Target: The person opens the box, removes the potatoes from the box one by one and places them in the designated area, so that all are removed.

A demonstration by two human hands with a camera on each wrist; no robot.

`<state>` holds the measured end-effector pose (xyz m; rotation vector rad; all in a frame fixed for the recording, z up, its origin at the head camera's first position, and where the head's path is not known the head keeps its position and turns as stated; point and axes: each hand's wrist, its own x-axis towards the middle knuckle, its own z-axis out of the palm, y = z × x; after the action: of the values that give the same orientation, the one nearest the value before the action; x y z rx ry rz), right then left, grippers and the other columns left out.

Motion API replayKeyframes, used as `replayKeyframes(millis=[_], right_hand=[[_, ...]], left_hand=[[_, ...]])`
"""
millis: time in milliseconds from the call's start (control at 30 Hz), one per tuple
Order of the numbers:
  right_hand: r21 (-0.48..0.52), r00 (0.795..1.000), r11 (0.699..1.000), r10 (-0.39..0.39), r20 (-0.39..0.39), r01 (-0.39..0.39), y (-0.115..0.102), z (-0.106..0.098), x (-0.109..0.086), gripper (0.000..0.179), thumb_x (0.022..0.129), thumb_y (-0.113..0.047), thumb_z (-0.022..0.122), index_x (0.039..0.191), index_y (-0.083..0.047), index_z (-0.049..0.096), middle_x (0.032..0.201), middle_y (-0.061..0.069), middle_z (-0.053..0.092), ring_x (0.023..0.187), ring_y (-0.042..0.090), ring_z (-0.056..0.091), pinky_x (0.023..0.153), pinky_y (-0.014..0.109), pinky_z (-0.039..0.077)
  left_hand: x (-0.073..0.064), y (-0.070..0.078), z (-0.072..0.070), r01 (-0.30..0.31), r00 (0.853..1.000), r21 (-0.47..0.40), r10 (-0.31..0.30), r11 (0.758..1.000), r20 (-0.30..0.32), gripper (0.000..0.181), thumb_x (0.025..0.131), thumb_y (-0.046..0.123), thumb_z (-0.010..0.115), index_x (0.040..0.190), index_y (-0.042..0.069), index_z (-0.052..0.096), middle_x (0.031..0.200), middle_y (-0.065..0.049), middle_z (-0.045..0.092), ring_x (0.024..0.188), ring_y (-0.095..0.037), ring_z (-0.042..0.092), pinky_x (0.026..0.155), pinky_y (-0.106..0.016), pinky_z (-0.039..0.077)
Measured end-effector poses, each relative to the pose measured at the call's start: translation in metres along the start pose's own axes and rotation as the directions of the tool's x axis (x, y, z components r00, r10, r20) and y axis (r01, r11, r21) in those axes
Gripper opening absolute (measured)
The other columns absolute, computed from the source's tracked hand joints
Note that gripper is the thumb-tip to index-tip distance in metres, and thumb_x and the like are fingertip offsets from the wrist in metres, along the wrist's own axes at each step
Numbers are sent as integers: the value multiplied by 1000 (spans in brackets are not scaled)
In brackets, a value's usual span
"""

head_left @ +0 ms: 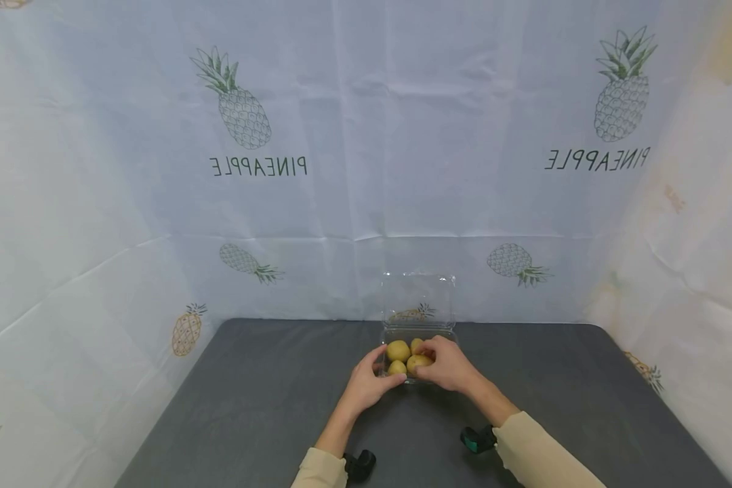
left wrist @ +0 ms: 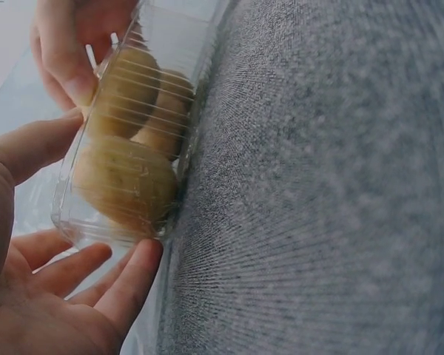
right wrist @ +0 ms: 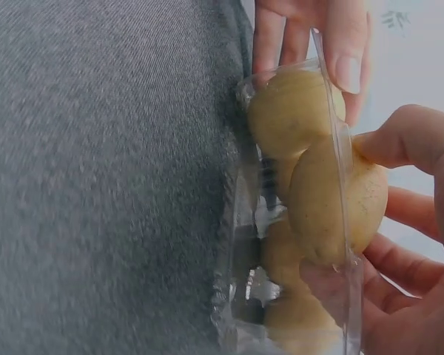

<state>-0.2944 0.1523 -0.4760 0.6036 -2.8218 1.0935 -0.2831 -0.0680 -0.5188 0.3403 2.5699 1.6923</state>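
A clear plastic clamshell box (head_left: 393,335) sits near the back of the table, its lid (head_left: 419,290) standing up against the cloth. Several yellow-brown potatoes (head_left: 398,350) lie inside. My left hand (head_left: 368,385) holds the box's left end, thumb along the front rim and fingers against the end wall. Over the right half, my right hand (head_left: 451,366) grips a potato (right wrist: 337,200) between thumb and fingers. That potato bulges past the front rim in the right wrist view, with other potatoes (right wrist: 285,251) beneath and beside it.
Dark grey cloth covers the table (head_left: 268,407). White fabric (head_left: 354,135) printed with pineapples hangs behind and along both sides. Black wrist devices (head_left: 360,466) sit at both sleeves.
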Motion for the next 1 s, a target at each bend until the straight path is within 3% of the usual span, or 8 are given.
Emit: replayKeyframes(millis=[400,667,1000], right_hand=[[-26,999,999,-35,-9,35,-1,-18,-10,29,82,-14,77,110,-6,75,97,-1,60,86,13,57,77,36,53],[-43,996,995,-88,-21,87,-1,-32,-18,29,84,-14,76,111,-5,75,97,-1,60,85,14,56,75,35,53],[-6,994,997,-81,-74,81,6,-44,-32,34,85,-16,78,117,-4,75,100,-2,61,88,14,59,74,33,54]], left_hand=[[-1,0,2,-3,1000,-9,3,1000,-11,80,87,34,82,152,6,46,150,-23,46,127,-42,56,90,-55,55],[-2,2,0,-7,1000,-21,6,1000,-14,80,86,34,82,152,5,46,150,-22,47,128,-42,55,93,-56,54],[-3,2,-1,-15,1000,-22,15,1000,-4,80,88,35,81,152,5,46,152,-22,45,129,-42,54,94,-56,53]])
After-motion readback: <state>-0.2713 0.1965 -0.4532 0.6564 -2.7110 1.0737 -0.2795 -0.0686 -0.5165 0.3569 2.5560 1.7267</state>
